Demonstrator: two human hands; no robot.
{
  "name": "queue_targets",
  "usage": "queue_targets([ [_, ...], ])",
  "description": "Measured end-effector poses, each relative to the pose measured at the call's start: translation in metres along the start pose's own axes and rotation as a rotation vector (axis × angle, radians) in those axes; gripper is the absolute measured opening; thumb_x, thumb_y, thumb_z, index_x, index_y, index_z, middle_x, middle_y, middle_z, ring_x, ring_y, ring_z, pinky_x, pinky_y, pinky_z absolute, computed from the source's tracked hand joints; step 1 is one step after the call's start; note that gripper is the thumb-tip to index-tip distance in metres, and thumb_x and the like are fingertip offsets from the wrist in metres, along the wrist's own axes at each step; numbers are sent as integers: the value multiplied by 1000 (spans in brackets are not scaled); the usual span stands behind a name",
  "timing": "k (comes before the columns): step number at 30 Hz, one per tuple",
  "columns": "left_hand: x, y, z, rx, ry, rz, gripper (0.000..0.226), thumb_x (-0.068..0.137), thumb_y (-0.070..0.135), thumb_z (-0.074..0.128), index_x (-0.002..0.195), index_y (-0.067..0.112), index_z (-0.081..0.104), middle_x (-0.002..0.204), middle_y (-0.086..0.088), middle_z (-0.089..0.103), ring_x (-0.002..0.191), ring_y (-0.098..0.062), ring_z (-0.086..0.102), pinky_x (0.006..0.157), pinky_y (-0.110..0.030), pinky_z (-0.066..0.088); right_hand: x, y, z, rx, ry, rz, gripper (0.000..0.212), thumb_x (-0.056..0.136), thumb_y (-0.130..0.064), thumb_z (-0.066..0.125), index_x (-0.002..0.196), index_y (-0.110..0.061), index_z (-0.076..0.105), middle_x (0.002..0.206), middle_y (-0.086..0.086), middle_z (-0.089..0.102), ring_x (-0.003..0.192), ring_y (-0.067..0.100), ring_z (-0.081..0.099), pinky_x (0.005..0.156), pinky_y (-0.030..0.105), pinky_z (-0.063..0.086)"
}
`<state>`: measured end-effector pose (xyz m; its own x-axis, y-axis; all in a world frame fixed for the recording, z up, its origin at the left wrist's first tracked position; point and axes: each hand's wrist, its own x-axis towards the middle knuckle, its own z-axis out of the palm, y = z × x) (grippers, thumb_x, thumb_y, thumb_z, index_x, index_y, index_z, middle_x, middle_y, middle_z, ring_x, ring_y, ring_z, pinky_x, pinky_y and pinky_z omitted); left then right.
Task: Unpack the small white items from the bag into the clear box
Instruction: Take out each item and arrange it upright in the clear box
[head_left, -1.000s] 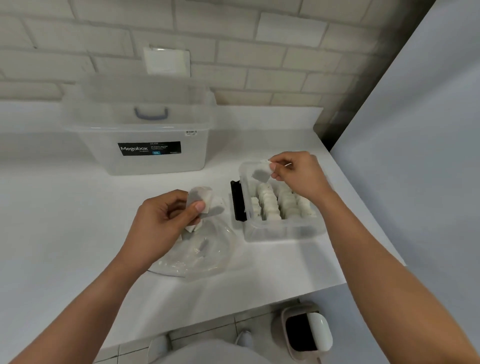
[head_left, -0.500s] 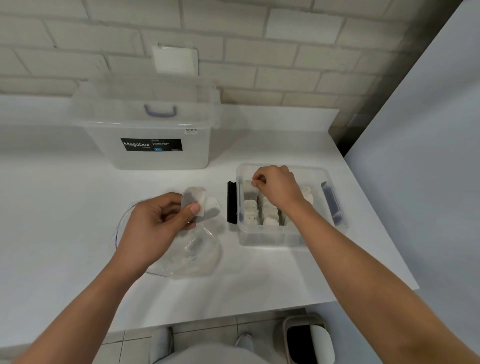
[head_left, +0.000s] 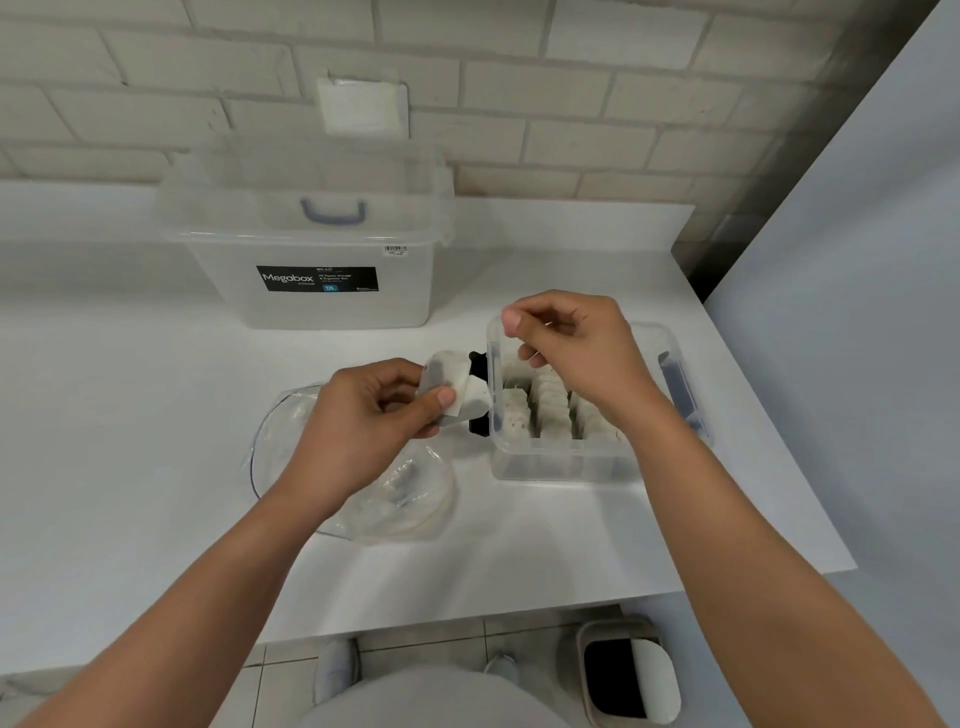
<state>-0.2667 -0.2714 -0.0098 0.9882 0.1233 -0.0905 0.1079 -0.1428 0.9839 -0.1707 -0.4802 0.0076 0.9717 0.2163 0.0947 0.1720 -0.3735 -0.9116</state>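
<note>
**Sachets moving from bag to box**

Beside the small clear plastic box (head_left: 566, 462), on its left, the left hand (head_left: 363, 421) holds a little stack of small white paper sachets (head_left: 452, 387), each showing a dark patch through the paper. They look like tea-bag-type packets: very light, soft, thin and easily creased or torn, so I judge a gentle pinch at a flat edge or corner suits them better than any squeeze across the filled middle. They are dry paper rather than slippery, but several together could fan out and slide off one another.

That hand is mostly closed, thumb pressed on top of the stack and fingers curled beneath it, just short of the box's left wall and its black latch (head_left: 478, 410).

Above the box's far-left corner, the right hand (head_left: 571, 348) is curled narrow, thumb and forefinger tips pinched together. A sliver of white shows at the thumb tip, yet I cannot tell whether it grips a sachet or a string, or nothing at all.

Inside the box, rows of the same white sachets (head_left: 550, 410) already stand on edge, packed side by side. Left of the box and under the left wrist, the crumpled clear plastic bag (head_left: 395, 493) lies flat on the white countertop (head_left: 130, 415); a few pieces seem to remain inside, though the film blurs them.
</note>
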Motion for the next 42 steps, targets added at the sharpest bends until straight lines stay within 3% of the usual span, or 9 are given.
queue_targets([
  [6,6,3,3,6,-55,14,11,84,17,81,91,10,76,76,-10,76,74,-24,75,79,-36,63,-21,-18,6,-119,-193,-85,14,87,-30,80,101,-29,80,97,-15,76,81,9,70,84,31,59],
  [9,6,4,7,-24,-70,-16,14,83,19,82,92,10,76,80,-15,75,78,-27,76,69,-24,60,-22,-17,3,-161,-188,-80,9,89,-25,79,98,-26,81,93,-13,77,80,10,71,82,37,60],
  [13,7,4,8,-179,-169,-85,23,76,23,84,95,12,78,88,-17,76,91,-31,76,88,-35,60,-22,-15,-3,-125,-149,-75,7,90,-21,77,97,-21,80,89,-8,77,78,16,73,82,40,61],
  [19,12,-3,7,-158,-147,-109,17,84,2,78,96,14,78,86,-16,75,87,-27,76,94,-36,59,-18,-15,-25,62,73,-54,6,92,-13,75,98,-12,77,85,6,76,74,18,73,72,29,61],
  [24,12,-1,5,-165,-76,-93,16,87,2,75,90,17,77,88,-4,75,86,-30,77,66,-16,55,0,11,-41,-36,241,-16,7,94,-15,73,99,-15,78,87,5,76,71,15,74,71,28,62],
  [27,12,0,5,-158,-42,-98,14,87,2,75,90,17,75,92,-9,75,85,-29,77,51,-10,46,13,39,-39,-179,171,20,7,94,-19,73,98,-16,78,83,-1,75,70,13,74,72,31,62],
  [32,15,-2,2,-202,-42,-71,13,86,4,77,98,9,76,97,-15,76,89,-32,76,77,-24,60,27,66,-22,-344,-43,78,7,93,-20,74,96,-21,80,85,-9,76,67,5,72,71,20,57],
  [37,15,-2,1,-155,-19,-62,14,84,5,79,96,13,77,85,-9,76,78,-24,73,67,-18,57,37,78,-8,-447,-104,106,9,92,-18,74,96,-21,81,81,-11,76,61,-4,67,62,4,45],
  [42,14,0,1,-134,-16,-56,12,85,8,79,95,15,77,86,-3,77,74,-20,74,64,-14,52,45,84,0,-516,-92,127,9,92,-21,75,97,-20,82,80,-10,73,66,-2,63,73,12,47],
])
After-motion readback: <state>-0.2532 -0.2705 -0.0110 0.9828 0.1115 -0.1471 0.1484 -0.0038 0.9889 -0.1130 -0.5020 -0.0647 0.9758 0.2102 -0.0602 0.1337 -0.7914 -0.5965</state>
